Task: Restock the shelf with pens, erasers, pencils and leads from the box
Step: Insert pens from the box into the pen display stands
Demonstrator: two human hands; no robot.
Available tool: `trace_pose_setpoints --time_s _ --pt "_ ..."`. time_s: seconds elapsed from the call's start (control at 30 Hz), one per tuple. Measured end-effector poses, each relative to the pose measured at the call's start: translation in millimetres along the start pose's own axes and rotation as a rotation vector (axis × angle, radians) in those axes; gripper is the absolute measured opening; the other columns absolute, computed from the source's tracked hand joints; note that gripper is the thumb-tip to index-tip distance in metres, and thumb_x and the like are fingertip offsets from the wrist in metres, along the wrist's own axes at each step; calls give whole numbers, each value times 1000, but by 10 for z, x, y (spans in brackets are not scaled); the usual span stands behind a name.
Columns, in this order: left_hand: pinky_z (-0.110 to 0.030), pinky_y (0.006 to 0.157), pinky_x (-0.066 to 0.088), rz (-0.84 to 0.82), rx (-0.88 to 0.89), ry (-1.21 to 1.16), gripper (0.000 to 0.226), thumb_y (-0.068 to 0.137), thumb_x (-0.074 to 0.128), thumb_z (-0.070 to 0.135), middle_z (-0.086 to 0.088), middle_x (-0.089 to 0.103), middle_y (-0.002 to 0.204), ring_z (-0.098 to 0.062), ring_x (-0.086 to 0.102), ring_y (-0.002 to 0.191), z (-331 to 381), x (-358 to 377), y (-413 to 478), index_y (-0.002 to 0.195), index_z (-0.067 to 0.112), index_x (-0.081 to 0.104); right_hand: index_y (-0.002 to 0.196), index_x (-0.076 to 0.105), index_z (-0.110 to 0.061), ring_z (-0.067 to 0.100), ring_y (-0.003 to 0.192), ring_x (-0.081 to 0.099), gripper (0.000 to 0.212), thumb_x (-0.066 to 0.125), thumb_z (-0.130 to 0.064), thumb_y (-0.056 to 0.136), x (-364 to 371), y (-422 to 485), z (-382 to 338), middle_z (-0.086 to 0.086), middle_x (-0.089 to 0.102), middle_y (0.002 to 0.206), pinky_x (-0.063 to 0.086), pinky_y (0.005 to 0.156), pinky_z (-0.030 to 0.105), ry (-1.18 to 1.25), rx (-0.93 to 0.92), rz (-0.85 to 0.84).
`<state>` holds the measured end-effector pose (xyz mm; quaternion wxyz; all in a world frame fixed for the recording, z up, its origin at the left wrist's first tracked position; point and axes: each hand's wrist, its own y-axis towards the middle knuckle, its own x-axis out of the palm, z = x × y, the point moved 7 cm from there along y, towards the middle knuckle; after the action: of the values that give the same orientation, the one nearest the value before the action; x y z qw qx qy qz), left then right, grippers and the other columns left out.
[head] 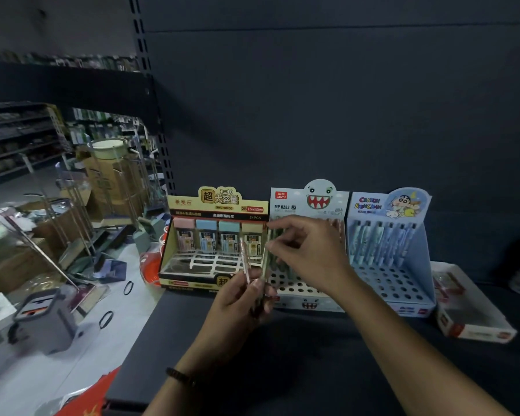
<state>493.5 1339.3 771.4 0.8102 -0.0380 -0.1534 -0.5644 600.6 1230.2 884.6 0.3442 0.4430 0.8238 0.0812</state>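
While pinched by L-hand fingers (pixel 257 286), slim clear-plastic pencils (pixel 244 256).

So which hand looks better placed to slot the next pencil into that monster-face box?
Right. The right hand pinches one pencil by its top, just in front of the monster-face box; the left hand only grips the bundle of pencils, lower down.

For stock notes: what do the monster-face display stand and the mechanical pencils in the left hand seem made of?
Monster-face display stand: probably printed matte cardboard; folded panels, punched holes. Mechanical pencils in the left hand: likely clear plastic; barrels look see-through.
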Motion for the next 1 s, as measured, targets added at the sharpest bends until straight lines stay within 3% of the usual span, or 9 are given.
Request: trace_pose_setpoints --time_s 0.13,0.2,0.27,0.33,0.4,0.5,0.67,0.87,1.0 --pt "-35 77 55 13 0 1 25 113 45 15 -14 76 116 -27 71 93 -19 3 -1 128 10 65 116 77 -32 0 74 75 30 85 -19 90 0 7 16 -13 78 79 57 76 11 31 11 15" --pt "-42 90 59 56 38 3 30 113 43 18 -15 75 125 -30 74 112 -5 -29 -4 136 13 63 115 75 -34 0 76 75 31 84 -18 90 -110 22 40 -11 78 80 62 80 26 38 28 124" --pt "-48 95 59 114 110 42 32 113 43 21 -12 76 124 -30 74 115 52 -93 -2 138 18 63 112 75 -34 -1 77 74 28 84 -20 91 -256 16 46 -10 76 80 63 79 29 7 22 262" --pt "-42 78 60 159 166 110 32 113 42 25 -8 76 101 -28 73 89 99 -172 11 135 25 65 110 75 -30 -3 77 71 23 83 -19 92 -322 7 23 -11 74 79 62 78 27 -43 -9 329" --pt "-30 56 42 196 176 117 31 112 42 30 -2 51 71 -18 46 61 81 -235 28 132 24 66 109 75 -27 -3 76 70 19 81 -19 93 -280 0 -6 -15 72 80 62 76 26 -111 -40 316" --pt "-24 51 29 217 94 -15 22 114 39 23 4 35 70 -10 29 59 -14 -251 51 121 11 56 106 75 -25 -1 73 68 14 80 -22 94 -173 4 19 -20 69 80 64 75 34 -199 -52 287" --pt "-29 60 38 226 144 46 15 112 36 2 -4 51 79 -17 41 67 12 -239 38 105 11 46 101 75 -22 -4 68 64 8 77 -18 94 -62 39 30 -18 67 76 55 72 15 -284 -57 262" --pt "-43 83 60 116 206 81 15 111 47 5 -17 71 101 -33 70 95 120 -140 10 123 -1 54 107 77 -24 6 83 72 10 74 -23 97 116 100 73 -8 78 96 62 87 31 -341 17 89" --pt "-42 89 61 109 171 12 20 110 47 1 -26 68 111 -39 70 103 78 -128 16 128 1 54 109 80 -23 2 74 70 13 73 -22 99 73 115 28 -11 76 89 57 74 16 -359 19 54"
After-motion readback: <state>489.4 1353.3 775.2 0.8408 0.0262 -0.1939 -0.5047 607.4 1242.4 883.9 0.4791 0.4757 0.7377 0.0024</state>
